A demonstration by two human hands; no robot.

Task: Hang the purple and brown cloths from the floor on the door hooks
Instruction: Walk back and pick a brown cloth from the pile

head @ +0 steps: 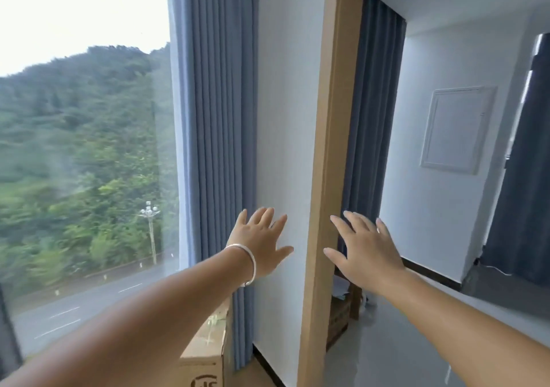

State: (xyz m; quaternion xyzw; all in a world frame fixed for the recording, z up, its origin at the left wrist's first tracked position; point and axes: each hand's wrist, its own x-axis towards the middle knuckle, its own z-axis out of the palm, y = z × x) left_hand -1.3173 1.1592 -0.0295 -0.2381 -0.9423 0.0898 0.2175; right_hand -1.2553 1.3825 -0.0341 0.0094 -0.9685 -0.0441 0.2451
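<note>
Both of my arms reach forward at chest height. My left hand (262,242), with a silver bracelet on its wrist, is spread flat in front of the white wall. My right hand (364,246) is spread too, fingers apart, in front of the wooden door frame (324,178) and the doorway beyond it. Neither hand holds anything. No purple cloth, brown cloth, door or hooks are in view.
A large window (83,148) on the left looks onto a road and a green hill. Blue curtains (214,118) hang beside the wall. A cardboard box (208,345) stands below my left arm, another box (337,318) inside the doorway. The further room has a grey floor.
</note>
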